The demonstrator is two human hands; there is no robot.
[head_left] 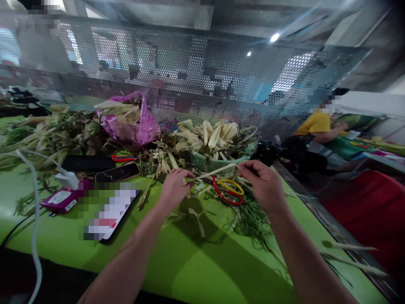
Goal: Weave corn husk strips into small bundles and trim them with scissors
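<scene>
Close by the scissors [217,190], a pale strip of husk [217,172] runs straight between two hands. Left of the scissors, the left hand [175,185] has its fingers closed narrowly on one end; right of them, the right hand [264,183] pinches the other end between thumb and fingers. Behind the scissors stands a green basket [215,164] heaped with dry husks [218,135], its rim near the strip, so room is tight there. Green strands [253,219] lie on the scissors' near right side. Nearer than the scissors, a wide stretch of bench [183,270] reaches its front edge, giving both forearms room. Well right of the scissors, a rail [329,223] lines the side edge.
</scene>
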